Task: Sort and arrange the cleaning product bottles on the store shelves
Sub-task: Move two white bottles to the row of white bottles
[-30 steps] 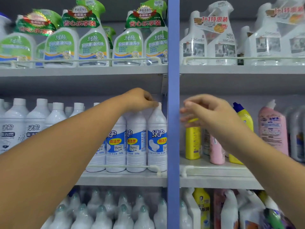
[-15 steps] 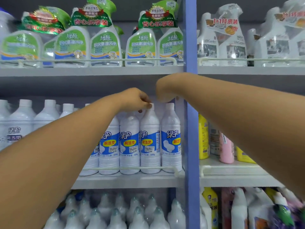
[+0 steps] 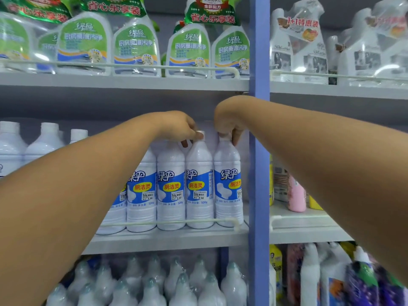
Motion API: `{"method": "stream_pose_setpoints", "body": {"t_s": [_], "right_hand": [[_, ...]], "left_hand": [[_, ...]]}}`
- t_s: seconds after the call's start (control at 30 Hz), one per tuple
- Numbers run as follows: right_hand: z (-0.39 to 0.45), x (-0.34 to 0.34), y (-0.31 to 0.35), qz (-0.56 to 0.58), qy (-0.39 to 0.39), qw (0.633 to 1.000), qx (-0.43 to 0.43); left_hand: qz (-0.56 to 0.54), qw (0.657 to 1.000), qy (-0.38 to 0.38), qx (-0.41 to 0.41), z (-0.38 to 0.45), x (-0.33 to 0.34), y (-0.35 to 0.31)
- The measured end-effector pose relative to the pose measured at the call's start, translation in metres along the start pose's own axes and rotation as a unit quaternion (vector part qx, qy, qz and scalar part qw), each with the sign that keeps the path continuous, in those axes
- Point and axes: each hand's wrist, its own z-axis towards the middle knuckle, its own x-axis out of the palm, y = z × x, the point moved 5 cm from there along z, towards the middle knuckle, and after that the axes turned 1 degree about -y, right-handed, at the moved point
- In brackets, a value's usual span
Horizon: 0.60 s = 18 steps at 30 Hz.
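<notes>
White bottles: front row upright behind the rail
Your left hand [image 3: 176, 127]: pinching second bottle's cap [image 3: 200, 134]
Your right hand [image 3: 228, 122]: clamped on end bottle [image 3: 228, 184] top

White toilet-cleaner bottles [image 3: 199, 186], middle shelf: blue label reads 绿伞, yellow oval 厕洁灵, price sticker 3.50, below it 500g (smaller print unreadable). Green-label spray bottles [image 3: 136, 47], top shelf: 绿岛, 厨房重油污净. Green pack headers [image 3: 212, 12] above them: 省心乐享装, 全新配方. Clear wrapped twin pack [image 3: 302, 40], top right: red 1+1特惠装, script brand too blurred to read surely.
</notes>
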Motion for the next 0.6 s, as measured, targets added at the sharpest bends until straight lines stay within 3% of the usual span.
{"method": "stream_pose_setpoints", "body": {"t_s": [0.13, 0.6], "right_hand": [[0.006, -0.002, 0.003, -0.017, -0.002, 0.999, -0.033], [0.021, -0.006, 0.002, -0.059, 0.036, 0.997, -0.031]], "left_hand": [[-0.013, 1.000, -0.009, -0.004, 0.001, 0.000, 0.002], [-0.015, 1.000, -0.015, -0.016, 0.004, 0.003, 0.001]]}}
